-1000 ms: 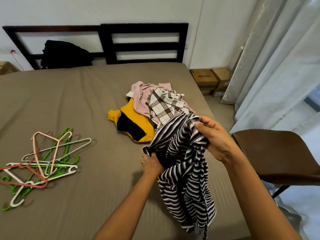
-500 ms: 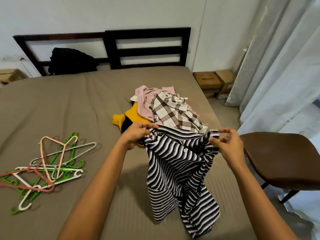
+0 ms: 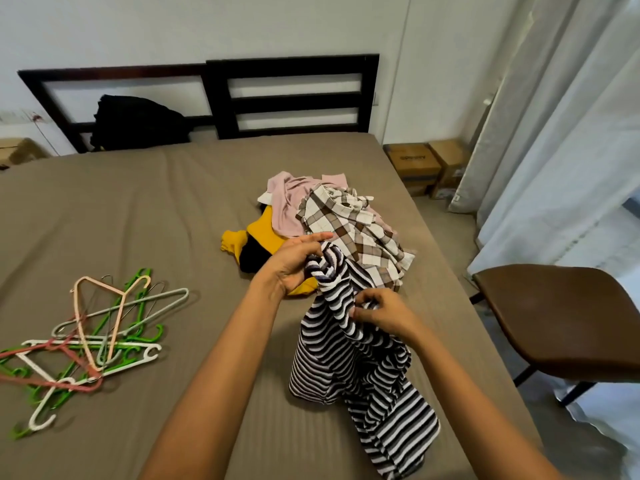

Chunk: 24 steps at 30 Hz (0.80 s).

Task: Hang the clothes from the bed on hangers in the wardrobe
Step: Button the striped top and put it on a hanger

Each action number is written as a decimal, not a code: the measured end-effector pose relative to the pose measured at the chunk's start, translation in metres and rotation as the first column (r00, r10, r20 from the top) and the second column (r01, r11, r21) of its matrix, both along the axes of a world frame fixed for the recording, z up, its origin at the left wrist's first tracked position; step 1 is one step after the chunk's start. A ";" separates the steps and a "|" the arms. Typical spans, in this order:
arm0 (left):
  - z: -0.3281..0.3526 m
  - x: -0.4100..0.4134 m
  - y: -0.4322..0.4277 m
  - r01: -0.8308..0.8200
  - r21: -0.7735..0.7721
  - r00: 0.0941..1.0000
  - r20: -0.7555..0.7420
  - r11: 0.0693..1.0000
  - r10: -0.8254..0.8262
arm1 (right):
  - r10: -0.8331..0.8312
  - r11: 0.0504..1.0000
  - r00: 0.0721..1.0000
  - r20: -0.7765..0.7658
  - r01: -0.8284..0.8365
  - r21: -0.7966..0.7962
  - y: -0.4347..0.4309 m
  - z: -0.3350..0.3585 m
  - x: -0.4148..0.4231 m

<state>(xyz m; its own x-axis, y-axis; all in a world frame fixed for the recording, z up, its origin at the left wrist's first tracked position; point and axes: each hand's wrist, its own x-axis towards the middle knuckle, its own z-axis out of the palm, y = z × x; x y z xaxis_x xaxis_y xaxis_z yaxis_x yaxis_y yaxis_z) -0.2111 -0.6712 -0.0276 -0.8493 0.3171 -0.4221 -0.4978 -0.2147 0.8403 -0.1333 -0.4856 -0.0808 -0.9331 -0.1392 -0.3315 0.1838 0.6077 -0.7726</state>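
A black-and-white striped garment point(image 3: 360, 372) hangs from both my hands over the bed point(image 3: 156, 209), its lower part resting on the sheet. My left hand point(image 3: 294, 265) grips its bunched top edge. Just below and to the right, my right hand point(image 3: 381, 311) pinches a fold of the same garment. Behind them lies a pile of clothes: a brown checked shirt point(image 3: 349, 233), a pink top point(image 3: 291, 202) and a yellow and black garment point(image 3: 256, 244). A heap of plastic hangers point(image 3: 90, 337), green, white, pink and grey, lies on the bed at the left. No wardrobe is in view.
A brown chair point(image 3: 568, 320) stands close to the bed's right side. White curtains point(image 3: 561, 126) hang behind it. Cardboard boxes point(image 3: 426, 164) sit on the floor by the wall. A black bag point(image 3: 135, 123) leans against the dark headboard point(image 3: 294, 95).
My hands have come together: the right one dropped lower and inward on the striped garment, and the left one bunched the top edge. The garment now hangs narrower instead of spread wide.
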 end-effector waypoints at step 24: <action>-0.055 0.067 0.042 -0.436 -0.341 0.869 -0.399 0.833 0.291 | -0.270 0.403 0.674 0.688 0.728 -0.555 -0.014 0.017 -0.023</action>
<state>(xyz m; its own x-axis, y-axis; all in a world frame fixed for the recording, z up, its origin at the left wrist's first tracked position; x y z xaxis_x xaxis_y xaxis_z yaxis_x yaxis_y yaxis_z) -0.1437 -0.6296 -0.0830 -0.9749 -0.1818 -0.1284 -0.1433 0.0714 0.9871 -0.1563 -0.4994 -0.0636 -0.6881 -0.0942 -0.7194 0.6645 -0.4801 -0.5727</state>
